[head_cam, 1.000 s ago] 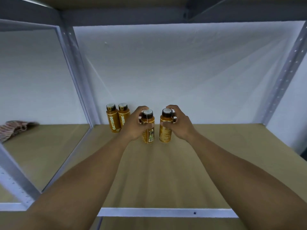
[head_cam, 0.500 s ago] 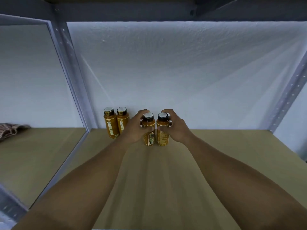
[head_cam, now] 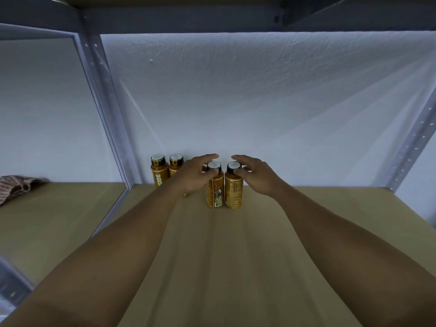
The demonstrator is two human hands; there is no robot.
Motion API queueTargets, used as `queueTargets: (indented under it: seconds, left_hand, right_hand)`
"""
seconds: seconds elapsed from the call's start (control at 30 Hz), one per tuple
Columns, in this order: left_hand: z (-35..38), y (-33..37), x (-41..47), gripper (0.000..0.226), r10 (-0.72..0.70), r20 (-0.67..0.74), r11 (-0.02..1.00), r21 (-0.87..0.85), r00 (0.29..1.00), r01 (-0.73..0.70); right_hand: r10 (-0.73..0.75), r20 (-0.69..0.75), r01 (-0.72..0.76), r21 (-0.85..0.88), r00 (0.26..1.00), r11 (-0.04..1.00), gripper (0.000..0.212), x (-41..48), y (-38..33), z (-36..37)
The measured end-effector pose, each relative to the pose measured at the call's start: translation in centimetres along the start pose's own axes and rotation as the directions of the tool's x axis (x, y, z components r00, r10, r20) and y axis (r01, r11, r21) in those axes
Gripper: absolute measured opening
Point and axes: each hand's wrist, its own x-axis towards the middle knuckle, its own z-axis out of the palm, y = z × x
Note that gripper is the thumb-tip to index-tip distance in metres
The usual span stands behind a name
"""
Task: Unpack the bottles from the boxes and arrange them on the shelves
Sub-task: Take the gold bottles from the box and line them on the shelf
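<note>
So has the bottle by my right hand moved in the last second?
Yes. The right bottle slid left, toward the two bottles by the post, and now stands beside its neighbour.

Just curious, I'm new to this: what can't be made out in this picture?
Head view:
Second bottle from left: its body hidden behind the left hand.
Striped cloth: cut off by the left edge.
Front bottles' labels: print too small.
Boxes: out of view.
</note>
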Motion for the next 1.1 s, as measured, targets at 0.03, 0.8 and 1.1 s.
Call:
queueTargets:
  seconds: [0.03, 0.8, 1.1]
  left_hand:
    - [-0.3, 0.0, 0.2, 0.049, -0.002, 0.043, 0.999, 0.054, 0.999, 0.0]
    - [-2.4, 0.3, 1.7, 0.048, -0.089, 0.226, 0.971, 0.237, 0.97, 0.034]
    - [-1.9, 0.5, 0.8, 0.042, -0.037, 0.156, 0.974, 0.224, 0.987, 0.001]
  right_hand:
    - [-0.014, 0.025, 0.015, -0.037, 1.0, 0.999, 0.044, 0.1, -0.1, -0.2]
    - [0.022, 0.151, 0.006, -0.178, 0.988, 0.984, 0.046, 0.6, -1.3, -1.6]
    - [-0.013, 0.107, 0.037, -0.226, 0.994, 0.973, 0.038, 0.3, -0.8, -1.2]
